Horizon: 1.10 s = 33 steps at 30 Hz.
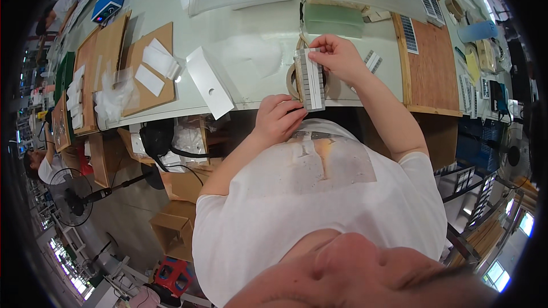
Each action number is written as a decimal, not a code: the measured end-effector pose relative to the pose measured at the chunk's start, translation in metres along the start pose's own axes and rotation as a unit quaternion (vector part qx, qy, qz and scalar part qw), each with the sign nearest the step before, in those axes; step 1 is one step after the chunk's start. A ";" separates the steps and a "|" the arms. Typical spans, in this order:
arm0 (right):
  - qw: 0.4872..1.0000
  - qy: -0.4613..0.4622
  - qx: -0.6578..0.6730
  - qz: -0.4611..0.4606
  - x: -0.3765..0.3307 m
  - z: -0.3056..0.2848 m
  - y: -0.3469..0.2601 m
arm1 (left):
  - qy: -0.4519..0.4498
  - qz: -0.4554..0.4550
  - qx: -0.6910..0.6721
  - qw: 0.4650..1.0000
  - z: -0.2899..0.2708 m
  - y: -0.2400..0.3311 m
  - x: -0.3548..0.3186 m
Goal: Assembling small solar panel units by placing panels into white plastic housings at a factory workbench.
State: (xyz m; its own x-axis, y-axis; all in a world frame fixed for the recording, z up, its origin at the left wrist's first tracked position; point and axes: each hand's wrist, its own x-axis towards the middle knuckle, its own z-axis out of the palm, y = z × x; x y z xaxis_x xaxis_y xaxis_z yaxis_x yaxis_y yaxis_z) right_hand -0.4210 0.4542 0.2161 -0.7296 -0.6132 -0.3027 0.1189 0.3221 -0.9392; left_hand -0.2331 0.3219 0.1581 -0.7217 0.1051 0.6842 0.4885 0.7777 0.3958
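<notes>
A: Where is the long grey-and-white strip (311, 80)?

B: At the near edge of the worktable (251, 40), straight in front of the person. It lies over a tan tape roll (294, 80) and runs from the table edge away toward the far side.

A: What are the hands doing?

B: The right hand (338, 56) pinches the strip's far end, thumb and fingertips closed on it. The left hand (278, 117) is at the near end, fingers curled onto the strip's lower left edge just past the table edge.

A: Anything beside it?

B: A white card with a hole (210, 81) lies left of the roll, overhanging the near edge. A wooden board (432, 65) sits to the right, and green sheets (333, 20) lie just beyond the right hand.
</notes>
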 end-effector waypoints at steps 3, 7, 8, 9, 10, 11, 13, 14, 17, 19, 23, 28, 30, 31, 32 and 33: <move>1.000 -0.008 0.003 -0.011 0.004 0.003 0.002 | 0.006 0.000 0.001 1.000 0.001 -0.002 -0.002; 1.000 -0.012 0.009 -0.008 0.007 0.004 0.003 | 0.025 -0.011 0.002 1.000 0.002 -0.003 -0.001; 1.000 -0.013 0.013 -0.003 0.007 0.004 0.004 | 0.025 -0.011 0.004 1.000 0.002 -0.004 -0.001; 1.000 -0.013 0.014 -0.002 0.006 0.005 0.003 | 0.024 -0.011 0.006 1.000 0.002 -0.005 -0.001; 1.000 -0.010 0.012 0.003 0.005 0.006 0.001 | 0.024 -0.011 0.006 1.000 0.002 -0.005 0.000; 1.000 -0.007 0.011 0.008 0.004 0.006 0.000 | 0.022 -0.008 0.003 1.000 0.002 -0.005 0.001; 1.000 -0.011 0.009 0.007 0.005 0.006 0.000 | 0.021 -0.005 -0.001 1.000 0.002 -0.005 0.001; 1.000 -0.015 0.007 0.005 0.005 0.006 0.000 | 0.020 -0.005 -0.001 1.000 0.002 -0.005 0.001; 1.000 -0.017 0.007 0.002 0.006 0.006 0.002 | 0.017 -0.006 -0.002 1.000 0.001 -0.005 0.002; 1.000 -0.018 0.009 0.001 0.007 0.006 0.004 | 0.016 -0.006 -0.002 1.000 0.001 -0.005 0.002; 1.000 -0.019 0.006 0.001 0.008 0.006 0.005 | 0.013 -0.010 -0.004 1.000 0.000 -0.005 0.002; 1.000 -0.018 0.008 0.004 0.009 0.006 0.006 | 0.005 -0.008 -0.008 1.000 0.000 -0.005 0.004; 1.000 -0.018 0.006 0.004 0.010 0.006 0.006 | -0.001 -0.007 -0.003 1.000 -0.001 -0.005 0.005; 1.000 -0.022 0.003 -0.002 0.011 0.005 0.008 | -0.001 -0.007 -0.004 1.000 -0.001 -0.005 0.005; 1.000 -0.025 0.000 -0.008 0.011 0.005 0.008 | -0.003 -0.007 -0.005 1.000 0.000 -0.005 0.004; 1.000 -0.025 0.000 -0.008 0.011 0.005 0.008 | -0.005 -0.007 -0.006 1.000 0.000 -0.005 0.004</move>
State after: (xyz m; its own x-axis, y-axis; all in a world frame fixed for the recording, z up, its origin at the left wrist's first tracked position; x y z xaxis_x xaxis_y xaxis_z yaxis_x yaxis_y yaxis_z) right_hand -0.4249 0.4469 0.2043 -0.6972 -0.6535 -0.2948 0.1069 0.3119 -0.9441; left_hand -0.2386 0.3182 0.1593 -0.7334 0.1013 0.6723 0.4847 0.7713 0.4125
